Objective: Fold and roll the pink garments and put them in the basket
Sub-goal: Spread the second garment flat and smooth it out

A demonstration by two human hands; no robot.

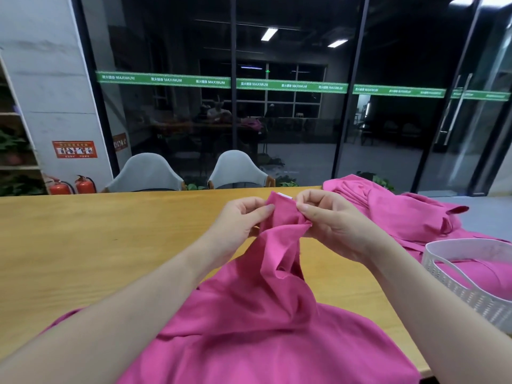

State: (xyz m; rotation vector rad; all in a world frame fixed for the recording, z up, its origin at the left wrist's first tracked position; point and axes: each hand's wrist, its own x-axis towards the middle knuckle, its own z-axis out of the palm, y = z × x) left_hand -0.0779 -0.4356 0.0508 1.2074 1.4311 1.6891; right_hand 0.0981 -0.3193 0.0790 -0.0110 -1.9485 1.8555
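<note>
Below the grip, the pink garment [249, 314] drapes down onto the wooden table [83, 245], with the white basket [471, 284] and a pile of more pink cloth [401, 212] off to its right. The left hand [241, 220] and right hand [329, 220] each pinch the lifted top edge beside a white label [285, 195]. This looks like finding the neckline before folding; next, spread it flat.

Garment [249, 314] at the table's [83, 245] near edge, its upper part lifted between left hand [238, 220] and right hand [329, 220]. Garment pile [401, 212] at the far right corner; basket [471, 275] at the right edge, before the pile. Two chairs [238, 170] behind the far edge.
</note>
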